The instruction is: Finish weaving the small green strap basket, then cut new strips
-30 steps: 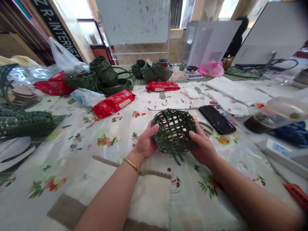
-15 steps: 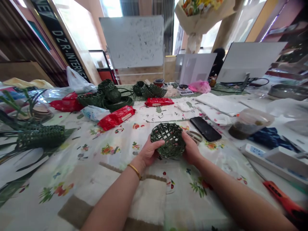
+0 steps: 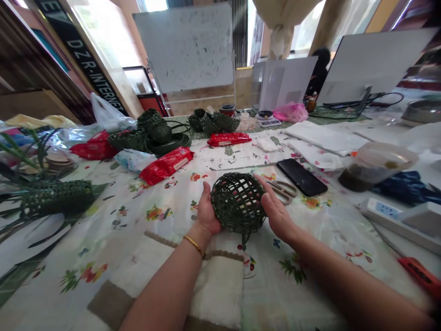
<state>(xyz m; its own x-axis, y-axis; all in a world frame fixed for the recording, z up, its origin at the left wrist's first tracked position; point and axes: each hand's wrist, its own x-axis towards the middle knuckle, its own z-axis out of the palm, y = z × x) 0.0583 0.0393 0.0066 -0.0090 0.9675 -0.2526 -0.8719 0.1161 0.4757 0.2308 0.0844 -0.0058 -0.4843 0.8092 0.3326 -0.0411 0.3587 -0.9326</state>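
A round, open-weave basket of dark green strips (image 3: 237, 202) sits between my hands on the floral tablecloth (image 3: 113, 230), with a few loose strip ends hanging below it. My left hand (image 3: 208, 210), with a gold bangle (image 3: 194, 245) on its wrist, presses against the basket's left side. My right hand (image 3: 276, 214) lies along the right side with its fingers straight. The basket's far side is hidden.
Just right of the basket lie scissors (image 3: 282, 191) and a black phone (image 3: 302, 177). Red packets (image 3: 166, 165) and more green woven pieces (image 3: 151, 131) lie farther off. A plastic tub (image 3: 375, 165) and a power strip (image 3: 382, 214) stand to the right.
My fingers have uncurled from over the basket and now lie along its sides. The basket has shifted slightly left, and the view has tilted up since the oldest frame.
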